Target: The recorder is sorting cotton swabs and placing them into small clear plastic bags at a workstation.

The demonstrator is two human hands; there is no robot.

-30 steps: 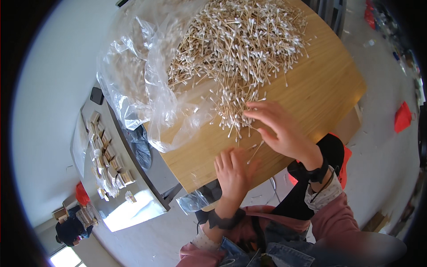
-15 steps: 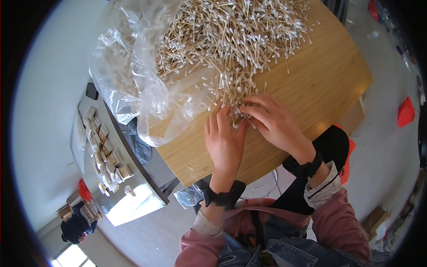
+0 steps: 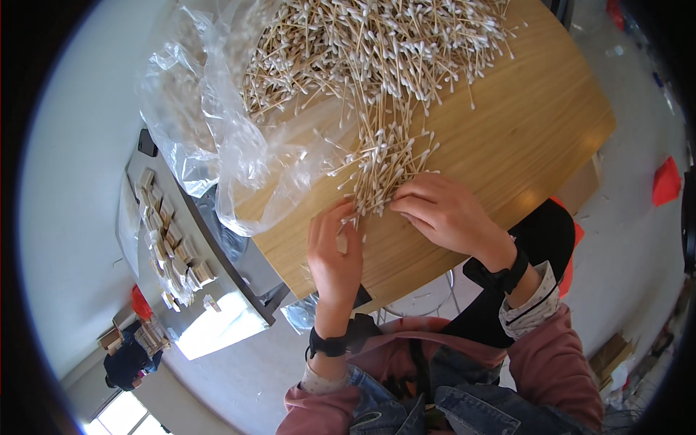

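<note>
Cotton swabs (image 3: 388,159) lie in loose cluster on wooden worktop (image 3: 525,145), joined to larger heap (image 3: 384,47), right of clear plastic bag (image 3: 246,163). Left hand (image 3: 333,259) curled at cluster's near left edge, right hand (image 3: 455,217) at near right edge; whether either grips swabs, cannot tell.

Cotton swabs (image 3: 377,51): matt, wood-like sticks; soft, fibrous tips. Bench (image 3: 522,130): smooth wood grain, low sheen. Bag (image 3: 246,159): clear plastic film, glossy, crinkled. Side bench (image 3: 225,335): smooth, glossy top. Sleeve (image 3: 554,355): matt cloth. Garment (image 3: 475,412): matt denim, stitched. Wristband (image 3: 518,270): matt.
</note>
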